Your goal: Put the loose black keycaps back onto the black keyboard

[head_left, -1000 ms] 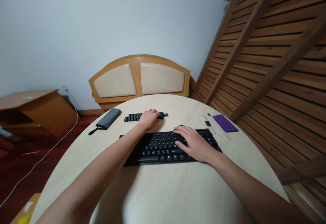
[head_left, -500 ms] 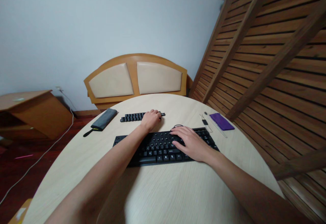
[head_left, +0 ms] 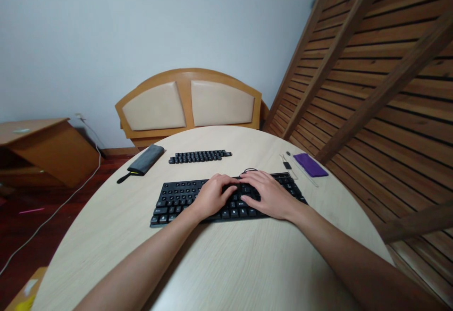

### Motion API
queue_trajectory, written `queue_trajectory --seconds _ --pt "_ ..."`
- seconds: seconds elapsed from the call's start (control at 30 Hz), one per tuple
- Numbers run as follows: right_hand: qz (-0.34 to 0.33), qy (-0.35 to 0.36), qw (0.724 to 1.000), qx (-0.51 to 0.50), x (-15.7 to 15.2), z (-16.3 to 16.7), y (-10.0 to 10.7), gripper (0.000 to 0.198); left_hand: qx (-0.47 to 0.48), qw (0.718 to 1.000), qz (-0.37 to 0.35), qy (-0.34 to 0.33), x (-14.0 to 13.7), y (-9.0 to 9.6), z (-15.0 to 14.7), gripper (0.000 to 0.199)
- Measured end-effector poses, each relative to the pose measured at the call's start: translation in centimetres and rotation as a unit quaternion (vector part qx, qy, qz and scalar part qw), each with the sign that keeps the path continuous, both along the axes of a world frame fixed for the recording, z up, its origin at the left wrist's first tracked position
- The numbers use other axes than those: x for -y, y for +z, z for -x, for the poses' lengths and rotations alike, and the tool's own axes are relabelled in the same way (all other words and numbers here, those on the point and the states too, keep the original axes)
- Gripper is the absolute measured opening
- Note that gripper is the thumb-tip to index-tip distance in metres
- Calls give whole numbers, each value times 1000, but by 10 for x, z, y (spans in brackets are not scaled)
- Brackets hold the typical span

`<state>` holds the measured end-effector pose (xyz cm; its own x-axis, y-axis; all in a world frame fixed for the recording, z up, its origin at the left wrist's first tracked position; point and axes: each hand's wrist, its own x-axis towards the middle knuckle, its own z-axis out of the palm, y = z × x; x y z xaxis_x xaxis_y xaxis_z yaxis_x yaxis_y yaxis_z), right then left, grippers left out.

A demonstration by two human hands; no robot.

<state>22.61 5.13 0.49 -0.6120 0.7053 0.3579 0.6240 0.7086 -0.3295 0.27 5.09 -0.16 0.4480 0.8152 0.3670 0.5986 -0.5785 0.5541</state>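
Observation:
A black keyboard [head_left: 180, 197] lies across the round table, with gaps among its keys on the upper part. Over its middle, my left hand [head_left: 214, 195] has thumb and index finger drawn close in a pinch; anything between the tips is too small and hidden to name. My right hand [head_left: 267, 195] rests on the right part of the keyboard, fingers stretched out and thumb apart. The fingertips of both hands nearly meet above the keys. Behind the keyboard are rows of loose black keycaps [head_left: 198, 156], with a small dark piece [head_left: 228, 154] at their right end.
A grey pouch [head_left: 146, 160] with a black strap lies at the table's left. On the right are a purple cloth pouch [head_left: 310, 165], a small tool with a black handle [head_left: 287, 165] and a thin pale cord [head_left: 307, 173]. A padded headboard [head_left: 191, 105] stands behind the table [head_left: 247, 264].
My left hand has come back from the loose keycaps to the middle of the keyboard, leaving the keycap rows uncovered. My right hand has stayed on the keyboard.

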Motion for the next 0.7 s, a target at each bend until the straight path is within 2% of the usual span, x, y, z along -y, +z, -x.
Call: queue_trajectory --seconds 0.13,0.3,0.7 --pt "-2 -3 1000 -3 1 0 0 42 57 997 53 3 -2 -3 -1 20" --pt "-12 -2 1000 -5 1 -1 -2 40 74 994 85 -4 -3 -3 0 21" --pt "-22 3 1000 -13 -1 -2 -7 29 44 998 52 0 4 1 -1 17"
